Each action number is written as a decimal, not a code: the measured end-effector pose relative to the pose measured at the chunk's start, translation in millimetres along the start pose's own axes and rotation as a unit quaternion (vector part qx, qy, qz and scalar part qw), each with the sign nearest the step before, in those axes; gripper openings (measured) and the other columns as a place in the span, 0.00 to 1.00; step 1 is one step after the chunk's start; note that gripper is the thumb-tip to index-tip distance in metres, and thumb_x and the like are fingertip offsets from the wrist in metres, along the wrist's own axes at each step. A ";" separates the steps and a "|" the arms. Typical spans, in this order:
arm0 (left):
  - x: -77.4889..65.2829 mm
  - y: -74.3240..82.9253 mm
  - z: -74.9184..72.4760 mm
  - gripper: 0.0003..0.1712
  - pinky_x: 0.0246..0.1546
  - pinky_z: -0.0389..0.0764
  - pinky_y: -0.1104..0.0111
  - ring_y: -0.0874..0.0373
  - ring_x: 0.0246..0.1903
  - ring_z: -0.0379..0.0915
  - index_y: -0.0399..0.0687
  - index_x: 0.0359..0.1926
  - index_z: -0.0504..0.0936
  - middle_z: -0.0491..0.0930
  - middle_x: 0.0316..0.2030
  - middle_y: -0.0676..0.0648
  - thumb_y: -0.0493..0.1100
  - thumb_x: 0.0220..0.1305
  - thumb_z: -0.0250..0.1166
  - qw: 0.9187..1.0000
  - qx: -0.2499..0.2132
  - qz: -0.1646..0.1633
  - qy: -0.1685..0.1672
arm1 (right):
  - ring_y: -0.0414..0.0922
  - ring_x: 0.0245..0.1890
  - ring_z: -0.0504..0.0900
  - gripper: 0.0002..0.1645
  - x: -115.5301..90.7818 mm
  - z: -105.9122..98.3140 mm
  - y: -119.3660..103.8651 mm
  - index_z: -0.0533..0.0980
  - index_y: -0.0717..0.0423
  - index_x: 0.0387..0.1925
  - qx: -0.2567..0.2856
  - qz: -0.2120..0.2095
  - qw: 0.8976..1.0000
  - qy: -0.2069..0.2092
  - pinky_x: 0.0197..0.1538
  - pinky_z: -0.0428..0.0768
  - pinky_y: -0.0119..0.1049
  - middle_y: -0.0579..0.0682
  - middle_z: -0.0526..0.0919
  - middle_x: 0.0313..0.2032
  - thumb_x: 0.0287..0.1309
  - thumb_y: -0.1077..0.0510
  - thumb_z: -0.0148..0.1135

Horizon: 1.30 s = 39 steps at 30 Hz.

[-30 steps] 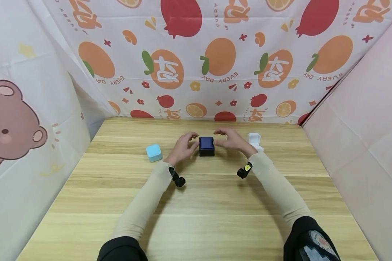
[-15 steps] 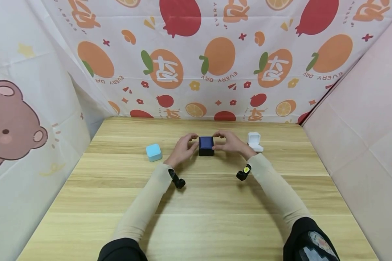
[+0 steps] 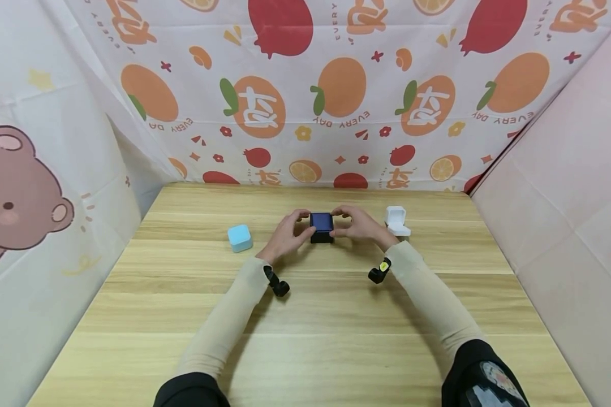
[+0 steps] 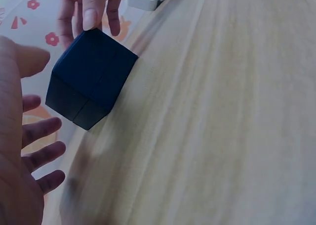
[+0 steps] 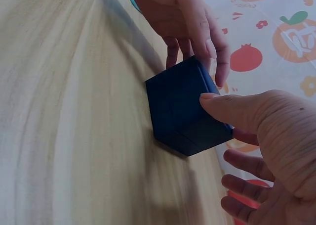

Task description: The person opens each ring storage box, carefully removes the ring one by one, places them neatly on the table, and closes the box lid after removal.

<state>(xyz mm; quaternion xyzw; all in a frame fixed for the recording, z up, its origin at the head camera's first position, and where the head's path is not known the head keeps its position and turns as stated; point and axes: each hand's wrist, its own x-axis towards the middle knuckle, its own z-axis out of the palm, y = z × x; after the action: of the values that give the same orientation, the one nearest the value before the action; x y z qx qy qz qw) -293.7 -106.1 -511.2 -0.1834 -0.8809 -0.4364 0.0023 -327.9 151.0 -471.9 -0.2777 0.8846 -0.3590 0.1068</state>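
Centre frame, the blue box (image 3: 322, 223), its axes near equal, stands upright, one face towards the lower edge, the right hand (image 3: 360, 224) pinching it, though whether the left hand (image 3: 288, 233) clamps it cannot be told.

Beige sleeves (image 3: 226, 319) run from black cuffs (image 3: 192, 391) to black wrist cameras (image 3: 281, 289).

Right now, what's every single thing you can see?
Square box: one, dark blue, far middle
Rounded cube: one, light blue, on the left
Hinged box: one, white, open, on the right
Wooden tabletop: one, light brown, underneath
Fruit-print cloth: one, white, behind
Bear-print cloth: one, white, left
Plain cloth: one, pale pink, right
Wrist cameras: two, black, one each side
Sleeves: two, beige and black, foreground
Left hand: one, bare, box's left
Right hand: one, bare, box's right
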 end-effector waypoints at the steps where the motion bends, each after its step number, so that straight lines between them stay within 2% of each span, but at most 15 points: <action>1: -0.5 0.1 0.7 0.35 0.69 0.68 0.42 0.38 0.68 0.66 0.51 0.72 0.67 0.73 0.68 0.37 0.58 0.70 0.62 1.000 0.003 -0.002 -0.001 | 0.62 0.68 0.72 0.37 -0.5 0.5 0.1 0.73 0.57 0.65 0.001 0.002 1.000 0.001 0.70 0.70 0.60 0.58 0.78 0.65 0.57 0.51 0.76; 9: -0.4 0.0 5.5 0.39 0.69 0.66 0.42 0.39 0.68 0.66 0.57 0.71 0.65 0.72 0.71 0.42 0.54 0.63 0.71 1.000 0.013 -0.004 -0.003 | 0.61 0.68 0.73 0.38 -0.5 5.6 2.4 0.72 0.55 0.65 0.007 0.008 1.000 0.011 0.68 0.72 0.59 0.57 0.78 0.65 0.56 0.51 0.76; 21: 5.8 -2.1 9.0 0.43 0.71 0.58 0.43 0.39 0.65 0.68 0.56 0.69 0.66 0.75 0.68 0.41 0.46 0.56 0.78 0.999 0.039 -0.001 0.008 | 0.62 0.68 0.73 0.37 1.6 18.8 7.8 0.71 0.55 0.62 0.046 -0.002 0.998 0.043 0.68 0.73 0.58 0.58 0.77 0.65 0.54 0.54 0.77; 29: 8.0 -0.7 8.8 0.44 0.71 0.56 0.45 0.38 0.65 0.66 0.56 0.66 0.64 0.75 0.68 0.39 0.46 0.54 0.79 0.999 0.046 -0.012 0.001 | 0.61 0.68 0.72 0.31 4.3 25.0 9.4 0.73 0.55 0.55 0.066 -0.006 0.996 0.052 0.69 0.72 0.58 0.55 0.75 0.69 0.53 0.54 0.78; 39: 11.6 -1.0 8.5 0.46 0.67 0.56 0.48 0.40 0.64 0.65 0.58 0.66 0.63 0.78 0.66 0.39 0.50 0.52 0.81 0.998 0.054 -0.017 -0.001 | 0.59 0.66 0.74 0.28 6.3 27.9 11.4 0.73 0.53 0.52 0.063 0.004 0.996 0.066 0.69 0.73 0.56 0.54 0.79 0.64 0.53 0.53 0.78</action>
<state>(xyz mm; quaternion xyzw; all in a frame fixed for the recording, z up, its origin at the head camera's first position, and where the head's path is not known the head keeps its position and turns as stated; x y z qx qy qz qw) -303.5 -96.4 -515.3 -0.1686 -0.9061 -0.3881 0.0040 -326.9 138.0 -499.8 -0.2424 0.8664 -0.4313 0.0673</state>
